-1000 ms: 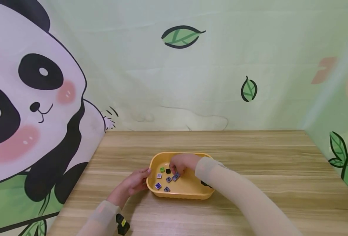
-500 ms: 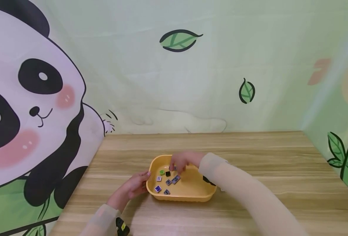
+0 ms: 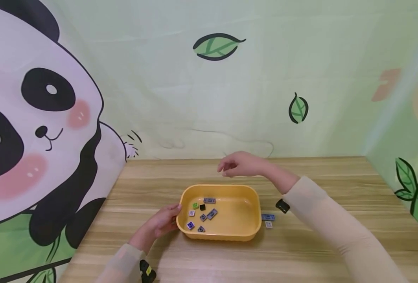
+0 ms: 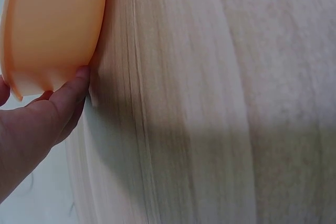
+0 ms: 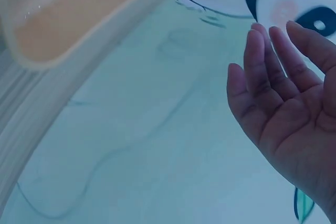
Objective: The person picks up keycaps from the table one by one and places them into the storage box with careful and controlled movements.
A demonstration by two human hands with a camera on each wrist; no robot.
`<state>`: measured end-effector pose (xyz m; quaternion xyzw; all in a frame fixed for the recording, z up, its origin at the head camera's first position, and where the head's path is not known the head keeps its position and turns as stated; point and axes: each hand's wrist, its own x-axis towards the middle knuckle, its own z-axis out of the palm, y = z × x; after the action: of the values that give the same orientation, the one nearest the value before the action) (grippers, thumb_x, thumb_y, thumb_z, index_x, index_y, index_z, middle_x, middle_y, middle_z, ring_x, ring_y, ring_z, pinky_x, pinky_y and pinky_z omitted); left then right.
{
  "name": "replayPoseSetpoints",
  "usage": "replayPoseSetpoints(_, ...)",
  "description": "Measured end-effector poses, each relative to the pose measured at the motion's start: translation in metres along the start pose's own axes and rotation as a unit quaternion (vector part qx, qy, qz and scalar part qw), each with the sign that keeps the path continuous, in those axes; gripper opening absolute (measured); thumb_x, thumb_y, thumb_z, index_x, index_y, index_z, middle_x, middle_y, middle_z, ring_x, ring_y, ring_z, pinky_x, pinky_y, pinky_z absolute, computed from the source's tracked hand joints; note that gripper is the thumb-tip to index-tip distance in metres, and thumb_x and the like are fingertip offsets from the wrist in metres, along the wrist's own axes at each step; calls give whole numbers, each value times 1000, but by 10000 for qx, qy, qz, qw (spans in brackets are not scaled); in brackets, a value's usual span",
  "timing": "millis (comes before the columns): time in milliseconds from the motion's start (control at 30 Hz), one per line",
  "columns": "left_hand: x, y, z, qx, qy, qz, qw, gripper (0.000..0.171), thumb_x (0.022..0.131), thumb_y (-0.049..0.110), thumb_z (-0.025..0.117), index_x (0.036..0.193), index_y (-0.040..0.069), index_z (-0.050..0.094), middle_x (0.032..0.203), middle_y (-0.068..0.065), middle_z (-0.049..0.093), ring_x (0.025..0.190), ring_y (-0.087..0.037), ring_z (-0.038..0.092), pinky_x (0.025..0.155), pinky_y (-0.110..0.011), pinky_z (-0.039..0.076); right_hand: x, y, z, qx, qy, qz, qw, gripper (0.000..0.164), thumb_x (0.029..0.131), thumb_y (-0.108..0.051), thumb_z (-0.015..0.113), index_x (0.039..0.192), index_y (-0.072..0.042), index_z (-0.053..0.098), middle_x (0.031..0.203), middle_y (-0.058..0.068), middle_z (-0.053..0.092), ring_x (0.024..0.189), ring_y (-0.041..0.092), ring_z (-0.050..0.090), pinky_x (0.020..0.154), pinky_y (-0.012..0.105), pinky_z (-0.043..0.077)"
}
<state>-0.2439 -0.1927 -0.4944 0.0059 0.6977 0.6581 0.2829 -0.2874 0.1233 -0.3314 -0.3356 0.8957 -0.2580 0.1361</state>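
A yellow plastic tray (image 3: 230, 235) stands on the wooden table with several small toy building bricks inside, grouped toward its left. Among them are a green brick (image 3: 195, 205), a black one (image 3: 202, 207), a white one (image 3: 192, 213), a blue one (image 3: 190, 225) and two long grey-blue bricks, one (image 3: 209, 200) by the back wall and one (image 3: 212, 214) lying aslant. My left hand (image 3: 164, 221) grips the tray's left end, thumb at the rim and fingers against the outer wall. Raised behind the tray, my right hand (image 3: 242, 164) has loosely bent fingers and an empty palm.
Beside the tray's right end, a long grey-blue brick (image 3: 268, 217) and a small white brick (image 3: 269, 225) lie on the table (image 3: 322, 243). A printed cloth wall (image 3: 159, 78) with a panda and leaves rises along the table's back edge and sides.
My right hand has lifted out of the tray and moved up and back, uncovering the long brick by the back wall and the two bricks outside. The left hand keeps its grip.
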Motion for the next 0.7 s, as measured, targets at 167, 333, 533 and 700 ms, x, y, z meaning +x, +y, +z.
replayPoseSetpoints(167, -1, -1, 0, -36, -25, 35, 10000, 61, 113, 24, 34, 157, -13, 17, 152, -34, 43, 107, -6, 59, 96, -30, 55, -30, 10, -5, 414, 646, -59, 9970, 23, 100, -11, 62, 119, -2, 71, 104, 12, 74, 91, 15, 64, 81, 28, 59)
replayPoseSetpoints(333, -1, -1, 0, -44, -31, 25, 10000, 60, 113, 24, 33, 158, -13, 16, 154, -35, 40, 110, -7, 59, 98, -30, 54, -56, 25, 2, 722, 1046, -65, 9919, 23, 100, -8, 61, 117, 3, 70, 106, 16, 75, 92, 17, 66, 82, 27, 59)
replayPoseSetpoints(533, -1, -1, 0, -18, -30, 34, 10000, 61, 113, 24, 33, 157, -14, 14, 155, -36, 37, 113, -8, 58, 101, -33, 54, -81, 40, 17, 902, 1535, 90, 9840, 23, 100, -9, 62, 118, 3, 70, 107, 18, 74, 91, 13, 62, 79, 22, 55)
replayPoseSetpoints(700, 0, -2, 0, -21, 79, -23, 10000, 62, 113, 25, 33, 158, -13, 14, 157, -36, 36, 120, -15, 57, 111, -45, 50, -100, 54, 29, 901, 1630, 238, 9822, 27, 99, -9, 63, 122, 4, 68, 113, 20, 73, 95, 15, 64, 82, 26, 57)
